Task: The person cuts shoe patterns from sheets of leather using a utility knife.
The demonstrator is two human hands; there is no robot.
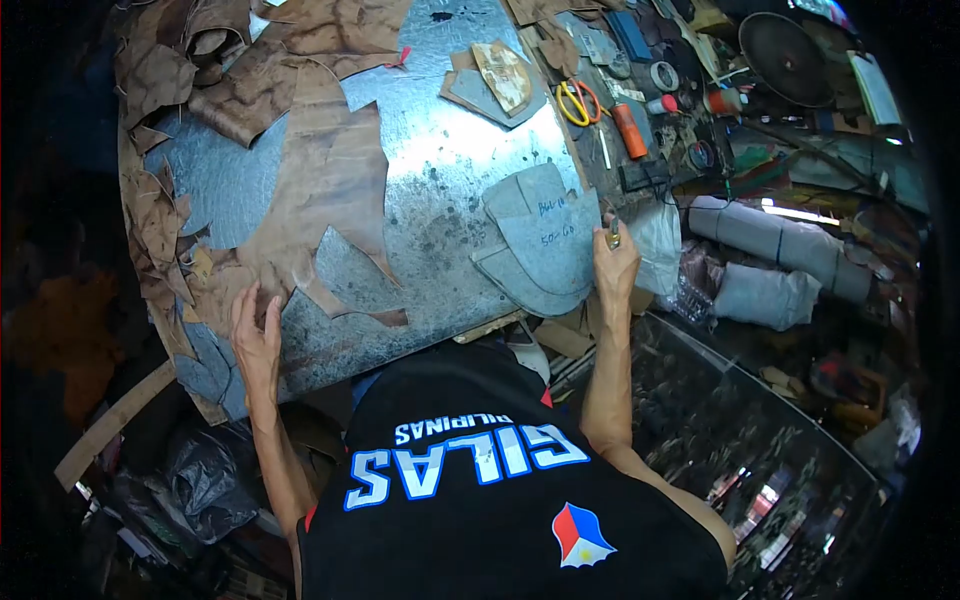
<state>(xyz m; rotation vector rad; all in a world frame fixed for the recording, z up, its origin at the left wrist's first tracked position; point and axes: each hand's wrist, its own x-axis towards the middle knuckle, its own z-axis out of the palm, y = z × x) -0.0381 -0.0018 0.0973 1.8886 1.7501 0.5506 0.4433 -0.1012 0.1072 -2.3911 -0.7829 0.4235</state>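
Observation:
On the left, my left hand (257, 330) rests with fingers spread at the lower edge of a brown leather piece (335, 170) on the metal-topped table (430, 200). My right hand (615, 255) is closed around a small tool (612, 232) with a metal and brass-coloured part, at the table's right edge. Just left of that hand lie stacked grey templates (545, 235), the top one marked with handwriting. What kind of tool it is cannot be made out.
More leather (240, 90) covers the table's back left, with scraps (155, 235) along its left edge. Smaller templates (495, 85) lie at the back. Beyond the right edge are scissors (578, 103), an orange cylinder (630, 131), tape rolls (664, 76) and wrapped rolls (765, 235).

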